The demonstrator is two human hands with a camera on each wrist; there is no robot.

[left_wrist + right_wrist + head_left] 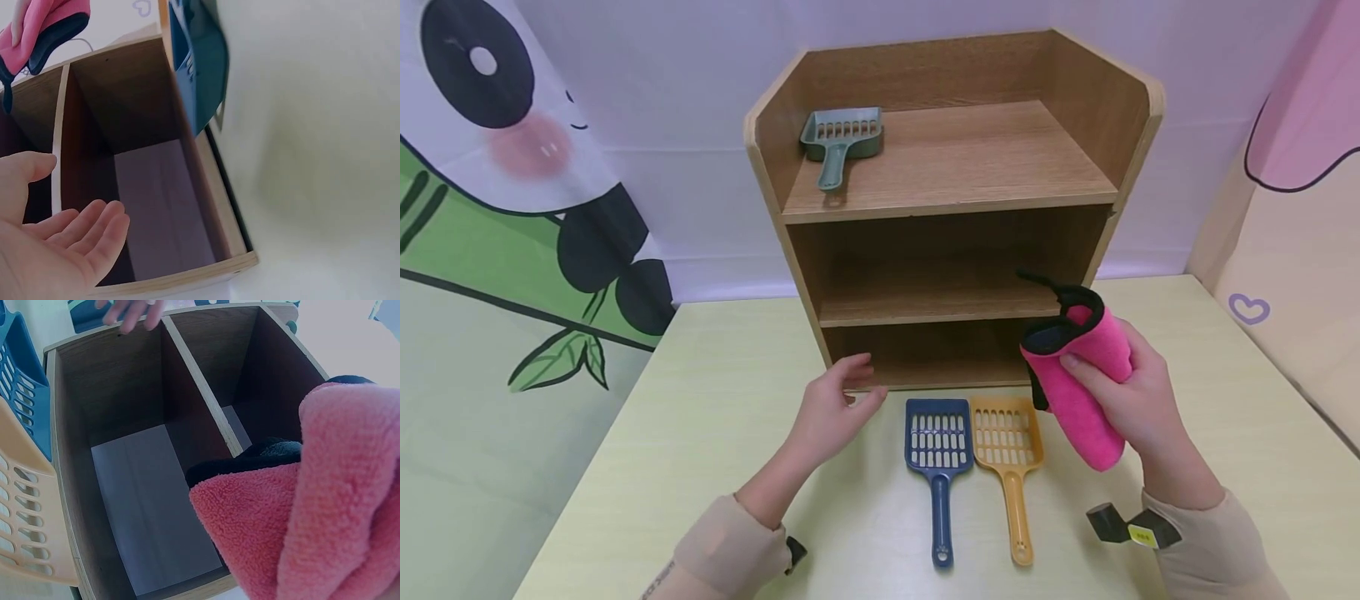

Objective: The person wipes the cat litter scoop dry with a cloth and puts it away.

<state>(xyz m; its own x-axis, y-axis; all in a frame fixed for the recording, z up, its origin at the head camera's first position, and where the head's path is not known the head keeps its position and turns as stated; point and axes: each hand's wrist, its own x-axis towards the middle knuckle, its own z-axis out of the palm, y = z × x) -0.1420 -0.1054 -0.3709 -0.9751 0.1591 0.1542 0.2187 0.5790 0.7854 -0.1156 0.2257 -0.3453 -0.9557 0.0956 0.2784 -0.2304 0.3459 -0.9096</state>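
My right hand (1142, 400) grips a folded pink fleece cloth (1093, 396) with black edging and a dark loop, held up before the right side of the wooden shelf unit. In the right wrist view the pink cloth (350, 494) fills the right side and hides that hand. My left hand (838, 408) hovers by the unit's lower left corner, fingers loosely bent around nothing; the left wrist view shows its palm turned up (69, 244). Side by side on the table lie a blue slotted litter scoop (939, 442) and an orange one (1009, 442), handles toward me.
The wooden shelf unit (947, 212) stands at the back of the pale table (700, 467). On its top shelf, at the left, a grey-green slotted scoop (844, 133) sits on a matching holder. A printed curtain (715, 167) hangs behind.
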